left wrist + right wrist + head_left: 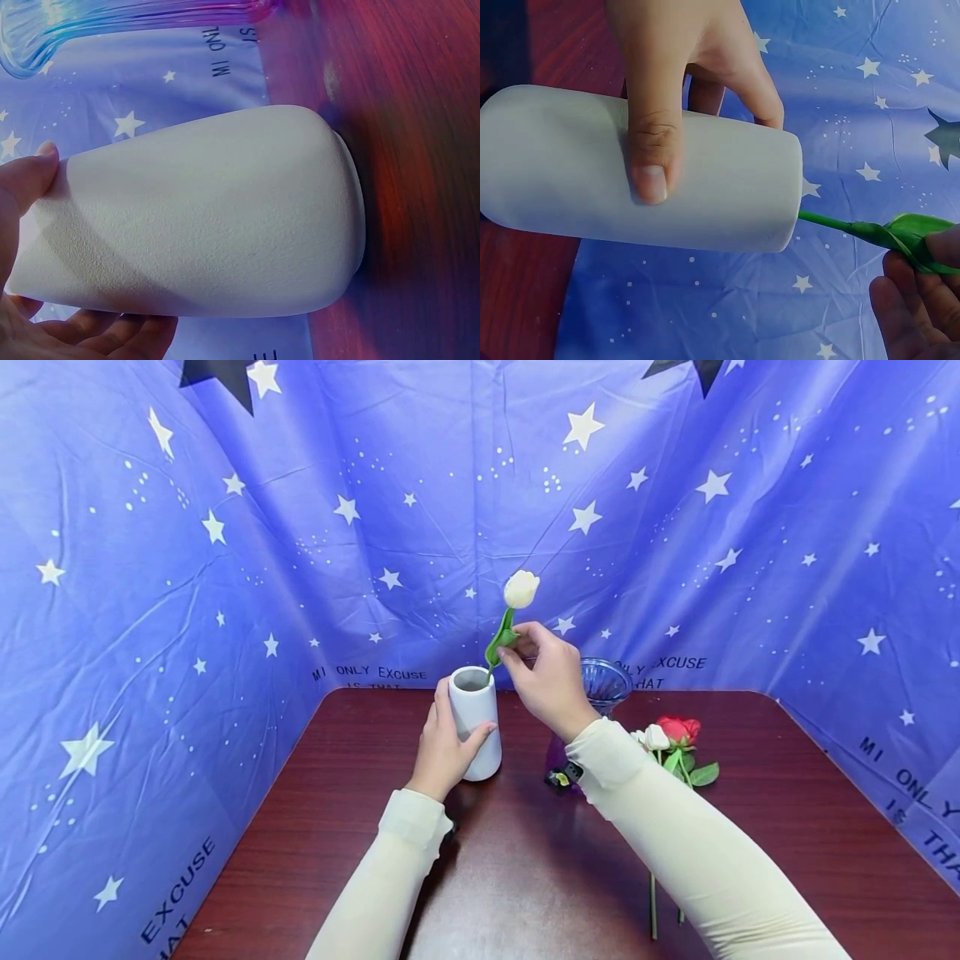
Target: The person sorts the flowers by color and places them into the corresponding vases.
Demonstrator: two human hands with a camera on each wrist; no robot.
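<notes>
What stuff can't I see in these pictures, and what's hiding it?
- Tulip stem's end: hidden by the white vase in the right wrist view.
- Tulip bloom: cut off by that view's right edge.
- Blue vase, middle: behind the right hand and sleeve, head view.
- Other flowers' stems: partly under the sleeve, head view.
</notes>
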